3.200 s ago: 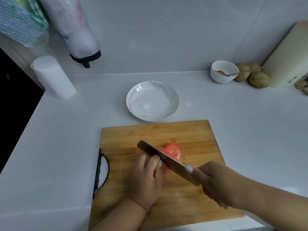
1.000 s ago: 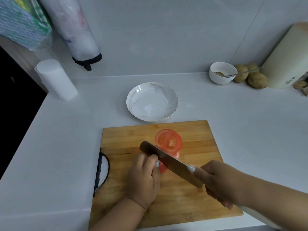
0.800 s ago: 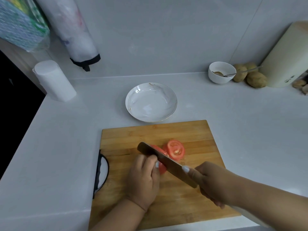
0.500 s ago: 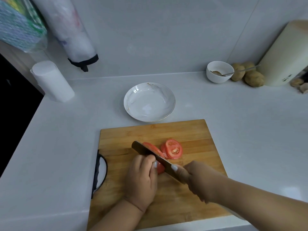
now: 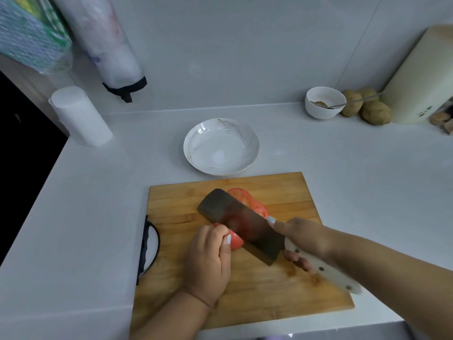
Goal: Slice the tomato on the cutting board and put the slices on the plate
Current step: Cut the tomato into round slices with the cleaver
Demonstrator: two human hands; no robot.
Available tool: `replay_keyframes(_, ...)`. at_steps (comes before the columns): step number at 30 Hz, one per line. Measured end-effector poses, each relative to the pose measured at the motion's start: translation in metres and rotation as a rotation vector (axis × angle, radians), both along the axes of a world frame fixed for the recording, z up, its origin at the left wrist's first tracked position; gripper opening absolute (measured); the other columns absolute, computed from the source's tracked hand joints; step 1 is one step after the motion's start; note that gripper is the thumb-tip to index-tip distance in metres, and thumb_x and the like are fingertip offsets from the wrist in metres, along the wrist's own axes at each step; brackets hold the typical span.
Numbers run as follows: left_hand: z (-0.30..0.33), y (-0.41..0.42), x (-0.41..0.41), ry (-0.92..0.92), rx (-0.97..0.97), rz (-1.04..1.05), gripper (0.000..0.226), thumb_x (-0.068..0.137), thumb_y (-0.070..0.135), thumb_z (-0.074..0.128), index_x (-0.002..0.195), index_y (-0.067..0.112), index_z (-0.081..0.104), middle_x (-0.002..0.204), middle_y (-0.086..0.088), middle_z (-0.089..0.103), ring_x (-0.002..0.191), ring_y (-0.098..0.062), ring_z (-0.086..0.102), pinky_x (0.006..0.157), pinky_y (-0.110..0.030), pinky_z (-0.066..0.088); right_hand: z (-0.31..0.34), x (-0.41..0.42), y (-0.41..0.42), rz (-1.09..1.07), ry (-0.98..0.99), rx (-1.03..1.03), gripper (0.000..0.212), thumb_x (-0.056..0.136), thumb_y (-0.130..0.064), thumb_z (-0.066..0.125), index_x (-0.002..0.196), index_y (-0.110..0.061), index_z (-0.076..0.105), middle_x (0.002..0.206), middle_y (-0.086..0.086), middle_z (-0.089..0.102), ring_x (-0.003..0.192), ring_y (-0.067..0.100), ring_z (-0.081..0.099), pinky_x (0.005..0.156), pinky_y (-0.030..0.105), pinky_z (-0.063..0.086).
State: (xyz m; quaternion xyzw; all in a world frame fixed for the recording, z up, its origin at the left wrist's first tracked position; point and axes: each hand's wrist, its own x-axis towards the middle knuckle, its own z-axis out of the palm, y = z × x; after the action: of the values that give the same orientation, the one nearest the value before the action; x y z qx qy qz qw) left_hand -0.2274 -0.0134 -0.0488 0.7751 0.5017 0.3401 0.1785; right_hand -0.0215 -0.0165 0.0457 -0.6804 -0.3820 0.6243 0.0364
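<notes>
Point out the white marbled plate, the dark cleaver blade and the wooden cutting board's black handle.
White marbled plate (image 5: 196, 139): head view, on its left inner wall.
Dark cleaver blade (image 5: 241, 225): head view, on the middle of its flat side.
Black handle of the wooden cutting board (image 5: 157, 244): head view, on the loop's outer curve.

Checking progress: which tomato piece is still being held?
The uncut tomato chunk near the board's middle, under the left hand's fingertips. The cut slices lie free beyond the knife, toward the plate.
</notes>
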Motion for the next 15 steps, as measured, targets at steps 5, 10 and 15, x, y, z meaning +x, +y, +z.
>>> replay_keyframes(5, 0.000, 0.001, 0.000, -0.014, -0.010, 0.004, 0.018, 0.093, 0.031, 0.038, 0.099, 0.021, 0.052, 0.085, -0.002, 0.056, 0.073, -0.015, 0.052, 0.056, -0.028, 0.048, 0.003, -0.014, -0.012, 0.068, -0.072, 0.155, 0.058, 0.091, -0.061, 0.036, 0.063, -0.012, 0.049, 0.047, 0.002, 0.050, 0.035, 0.014, 0.042, 0.045, 0.023, 0.040)
replay_keyframes(10, 0.000, 0.002, -0.001, -0.017, -0.013, 0.000, 0.025, 0.093, 0.032, 0.038, 0.097, 0.016, 0.057, 0.085, -0.001, 0.056, 0.073, -0.013, 0.051, 0.058, -0.022, 0.045, 0.018, -0.009, -0.016, 0.032, -0.086, 0.127, 0.061, 0.088, -0.065, 0.035, 0.067, -0.010, 0.048, 0.061, 0.014, 0.053, 0.039, 0.019, 0.044, 0.051, 0.029, 0.044)
replay_keyframes(15, 0.000, 0.001, -0.001, -0.013, -0.028, -0.002, 0.024, 0.094, 0.033, 0.037, 0.098, 0.019, 0.055, 0.086, 0.001, 0.054, 0.073, -0.011, 0.050, 0.058, -0.018, 0.043, 0.028, -0.006, -0.018, 0.031, -0.091, 0.095, 0.066, 0.086, -0.069, 0.033, 0.081, -0.006, 0.053, 0.063, 0.015, 0.053, 0.040, 0.019, 0.044, 0.055, 0.032, 0.047)
